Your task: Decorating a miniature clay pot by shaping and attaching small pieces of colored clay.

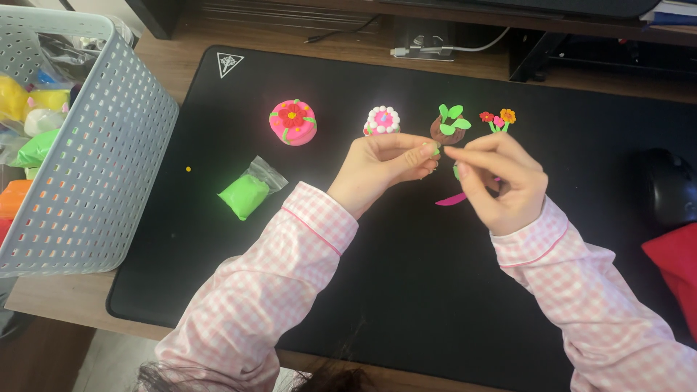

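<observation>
The desk [58, 297] carries a black mat [406, 290] that covers most of its top. At the desk's left edge stands one grey perforated basket [109, 160] holding bagged clay in yellow, green, white and orange. At the right edge sit one dark computer mouse [669, 185] and one red cloth [675, 261].

Two hands in pink checked sleeves meet near the middle of the mat. The left hand [385, 163] is curled nearly shut, thumb and forefinger pinching a tiny green clay bit [435, 152]. The right hand [504, 181] is also mostly closed, its fingertips meeting the same bit; more green shows under its fingers, and one pink tool [451, 199] pokes out below it, though whether it is gripped or lying on the mat I cannot tell.

Shaping so small a piece likely goes best with light fingertip pressure, held above the mat and clear of the finished models.

Along the mat's far edge stand four clay models: one pink cake with a red flower [292, 122], one small white-beaded cake [382, 120], one brown pot with green leaves [449, 125], one sprig of little flowers [498, 120]. One bag of green clay [247, 192] lies toward the mat's left edge, and one yellow crumb [188, 169] beyond it.
</observation>
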